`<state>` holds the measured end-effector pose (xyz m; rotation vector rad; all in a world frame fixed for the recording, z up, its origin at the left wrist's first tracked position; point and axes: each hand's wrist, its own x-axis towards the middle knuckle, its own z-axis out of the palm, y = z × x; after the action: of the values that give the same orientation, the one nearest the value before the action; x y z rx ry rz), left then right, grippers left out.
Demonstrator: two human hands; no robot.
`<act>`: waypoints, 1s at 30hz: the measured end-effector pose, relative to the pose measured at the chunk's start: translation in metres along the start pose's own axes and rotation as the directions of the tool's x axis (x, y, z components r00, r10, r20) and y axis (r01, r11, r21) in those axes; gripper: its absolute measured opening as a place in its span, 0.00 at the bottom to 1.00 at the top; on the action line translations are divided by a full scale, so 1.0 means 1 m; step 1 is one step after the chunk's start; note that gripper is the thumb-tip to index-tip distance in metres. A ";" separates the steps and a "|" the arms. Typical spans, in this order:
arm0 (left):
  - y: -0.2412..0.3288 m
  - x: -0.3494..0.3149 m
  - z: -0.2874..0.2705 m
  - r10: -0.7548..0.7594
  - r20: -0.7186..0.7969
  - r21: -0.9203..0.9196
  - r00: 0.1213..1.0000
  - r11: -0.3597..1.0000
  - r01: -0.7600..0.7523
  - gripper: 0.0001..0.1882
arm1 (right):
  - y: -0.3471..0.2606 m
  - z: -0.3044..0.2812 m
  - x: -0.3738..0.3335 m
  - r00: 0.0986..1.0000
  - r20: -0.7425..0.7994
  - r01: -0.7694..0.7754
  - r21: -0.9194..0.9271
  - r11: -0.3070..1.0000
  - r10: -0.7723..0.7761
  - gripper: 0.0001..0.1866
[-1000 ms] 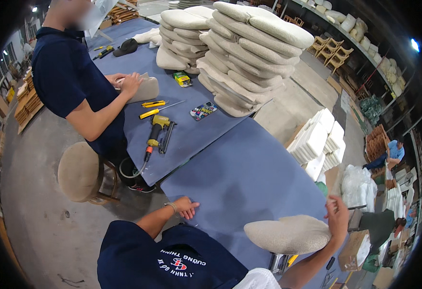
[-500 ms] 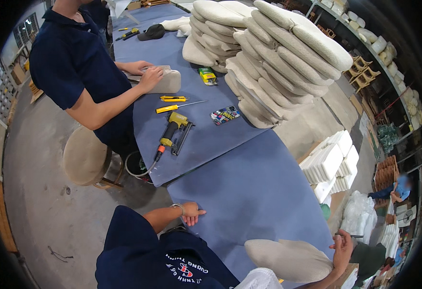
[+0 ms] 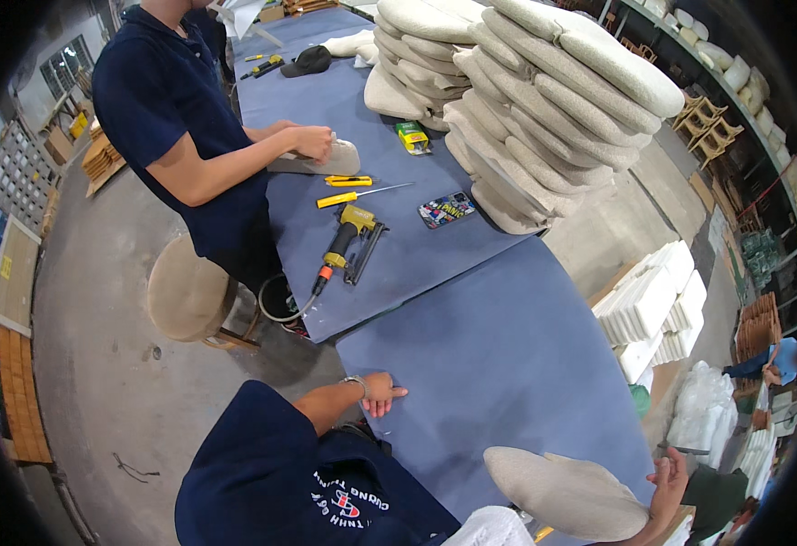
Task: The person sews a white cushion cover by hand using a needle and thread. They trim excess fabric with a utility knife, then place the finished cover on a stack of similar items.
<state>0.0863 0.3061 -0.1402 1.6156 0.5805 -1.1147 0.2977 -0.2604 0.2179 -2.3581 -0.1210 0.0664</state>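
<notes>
My left hand (image 3: pixel 381 394), with a bracelet at its wrist, rests at the near left edge of the blue-topped table (image 3: pixel 471 337). Its fingers are stretched out and hold nothing. At the table's right edge my right hand (image 3: pixel 668 478) is raised with fingers apart, nothing visible in it. Beside that wrist lies a beige fabric-covered cushion (image 3: pixel 567 494), rounded at its left end; I cannot tell if the forearm touches it. A bit of a yellow tool (image 3: pixel 542 533) shows below the cushion, mostly hidden by a white cloth (image 3: pixel 493 528).
A co-worker (image 3: pixel 189 155) at the left handles a beige padded piece (image 3: pixel 337 158). On the far table lie a nail gun (image 3: pixel 348 238) with hose, a yellow-handled screwdriver (image 3: pixel 342 197), a cutter (image 3: pixel 348 181) and a phone (image 3: pixel 447 209). Cushion stacks (image 3: pixel 544 118) stand behind; a stool (image 3: pixel 189 289) is left.
The whole view has shifted slightly right. The co-worker's hands have come together over the padded piece. My left hand stays in place; my right hand's fingers have spread a little.
</notes>
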 end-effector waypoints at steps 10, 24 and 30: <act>0.005 -0.022 0.020 0.061 -0.332 0.023 0.941 0.998 -0.056 0.38 | -0.036 0.012 0.007 0.984 0.024 0.174 0.092 0.981 -0.177 0.17; -0.054 -0.004 0.181 0.128 -0.879 -0.066 0.459 0.921 -0.385 0.26 | -0.133 0.081 0.020 0.852 0.214 0.493 -0.017 0.870 -0.479 0.22; -0.078 -0.024 0.196 0.107 -0.909 -0.142 0.404 0.829 -0.541 0.20 | -0.132 0.095 0.062 0.837 0.233 0.503 0.026 0.864 -0.495 0.21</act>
<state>-0.0612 0.1544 -0.1611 1.7143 1.0123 0.2891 0.3422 -0.0941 0.2430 -2.2713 -0.8574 0.0852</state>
